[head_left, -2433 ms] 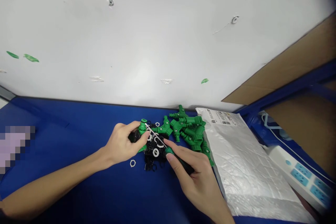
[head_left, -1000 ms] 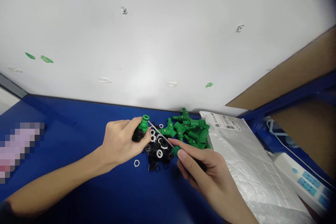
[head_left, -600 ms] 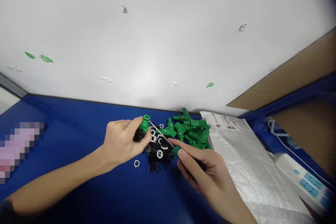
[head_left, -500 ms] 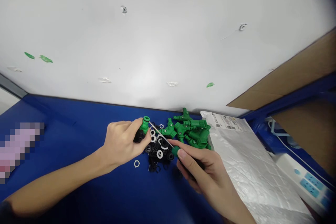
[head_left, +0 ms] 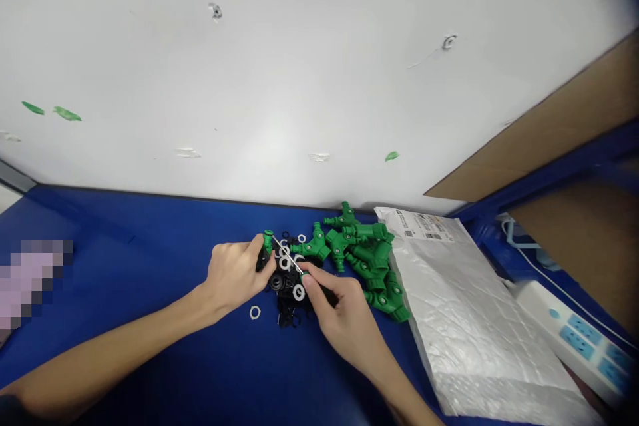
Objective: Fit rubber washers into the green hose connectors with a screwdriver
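Green connector: on my head-camera feed, a green plastic hose connector [head_left: 268, 241] stands upright in the left hand [head_left: 234, 279], its black lower end mostly hidden by the fingers.

Steel shaft: the right hand [head_left: 344, 313] pinches a slim steel screwdriver [head_left: 287, 255] with a green handle, the shaft slanting up toward the connector's top. I cannot tell whether its tip touches the connector or sits just beside it.

Hands: close together but apart, each closed on its own piece, joined only by the line of the shaft.

Latest change: compared with a second ago, the right hand has slid in toward the left, bringing the green handle over the heap.

Heap below: black rubber rings [head_left: 287, 293] mixed with white washers [head_left: 298, 292] lie under both hands, and a loose white hex nut [head_left: 254, 312] sits apart to the left.

Green pile: Y-shaped green plastic hose splitters [head_left: 362, 243] lie right of the hands, beside a silver foil padded mailer [head_left: 474, 319].

Around: all this rests on a blue tabletop [head_left: 124, 246] against a white wall [head_left: 279, 80]. A white power strip with blue sockets [head_left: 574, 333] lies off to the right. I see nothing between tip and connector.
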Tool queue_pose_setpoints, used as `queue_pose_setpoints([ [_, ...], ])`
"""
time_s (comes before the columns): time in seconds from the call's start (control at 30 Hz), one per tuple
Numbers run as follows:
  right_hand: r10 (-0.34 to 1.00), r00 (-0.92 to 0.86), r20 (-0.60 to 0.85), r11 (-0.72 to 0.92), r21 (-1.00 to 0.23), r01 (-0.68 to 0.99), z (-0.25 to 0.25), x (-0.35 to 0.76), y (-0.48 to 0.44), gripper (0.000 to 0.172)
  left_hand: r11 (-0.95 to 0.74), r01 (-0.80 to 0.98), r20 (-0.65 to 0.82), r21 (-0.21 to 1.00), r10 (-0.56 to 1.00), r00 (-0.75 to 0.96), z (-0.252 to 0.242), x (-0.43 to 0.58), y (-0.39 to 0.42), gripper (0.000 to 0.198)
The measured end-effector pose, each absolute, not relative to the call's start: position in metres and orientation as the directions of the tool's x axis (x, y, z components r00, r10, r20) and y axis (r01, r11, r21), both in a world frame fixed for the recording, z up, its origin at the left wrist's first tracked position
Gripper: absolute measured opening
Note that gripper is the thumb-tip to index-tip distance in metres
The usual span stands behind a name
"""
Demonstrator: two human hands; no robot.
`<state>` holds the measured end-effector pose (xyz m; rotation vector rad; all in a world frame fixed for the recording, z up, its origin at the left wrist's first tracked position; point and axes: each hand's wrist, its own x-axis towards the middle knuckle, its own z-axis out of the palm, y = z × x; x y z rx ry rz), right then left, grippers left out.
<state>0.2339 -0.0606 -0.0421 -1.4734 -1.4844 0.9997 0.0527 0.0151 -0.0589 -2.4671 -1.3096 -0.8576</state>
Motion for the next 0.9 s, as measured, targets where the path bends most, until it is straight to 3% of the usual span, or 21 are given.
queue_pose_setpoints([
  [0.07,0.985,0.004,0.173,0.152,-0.875,0.460,-0.049,0.231,-0.060,0.033,-0.557,0.825,0.536,0.093,0.727,0.430,-0.059,0.054,0.017,0.023],
  [0.1,0.983,0.006,0.181,0.160,-0.884,0.438,-0.051,0.230,-0.059,0.033,-0.548,0.830,0.516,0.100,0.742,0.428,-0.059,0.054,0.018,0.023],
  [0.13,0.992,0.010,0.126,0.114,-0.924,0.366,-0.052,0.229,-0.058,0.034,-0.540,0.835,0.501,0.104,0.754,0.425,-0.060,0.055,0.018,0.023],
  [0.2,0.990,-0.028,-0.138,-0.135,-0.987,0.087,-0.051,0.230,-0.055,0.040,-0.522,0.846,0.483,0.109,0.772,0.414,-0.063,0.055,0.019,0.025],
  [0.27,0.896,-0.183,-0.405,-0.439,-0.873,-0.213,-0.049,0.233,-0.051,0.047,-0.503,0.857,0.473,0.108,0.785,0.401,-0.067,0.054,0.020,0.030],
  [0.33,0.796,-0.327,-0.510,-0.602,-0.721,-0.342,-0.046,0.239,-0.046,0.052,-0.490,0.865,0.459,0.106,0.796,0.394,-0.072,0.053,0.020,0.033],
  [0.4,0.758,-0.387,-0.524,-0.646,-0.680,-0.345,-0.045,0.246,-0.043,0.054,-0.485,0.868,0.437,0.109,0.808,0.396,-0.073,0.051,0.020,0.035],
  [0.53,0.784,-0.365,-0.502,-0.610,-0.732,-0.303,-0.044,0.253,-0.042,0.056,-0.493,0.860,0.376,0.136,0.828,0.416,-0.064,0.051,0.019,0.030],
  [0.67,0.930,-0.194,-0.313,-0.327,-0.944,-0.046,-0.039,0.250,-0.048,0.051,-0.492,0.855,0.313,0.162,0.848,0.429,-0.051,0.053,0.018,0.025],
  [0.73,0.951,-0.173,-0.254,-0.249,-0.967,0.052,-0.036,0.248,-0.050,0.055,-0.478,0.864,0.300,0.158,0.857,0.419,-0.050,0.054,0.018,0.025],
  [0.9,0.885,-0.196,-0.423,-0.442,-0.895,-0.066,-0.032,0.243,-0.052,0.061,-0.435,0.894,0.291,0.112,0.874,0.389,-0.058,0.055,0.016,0.036],
])
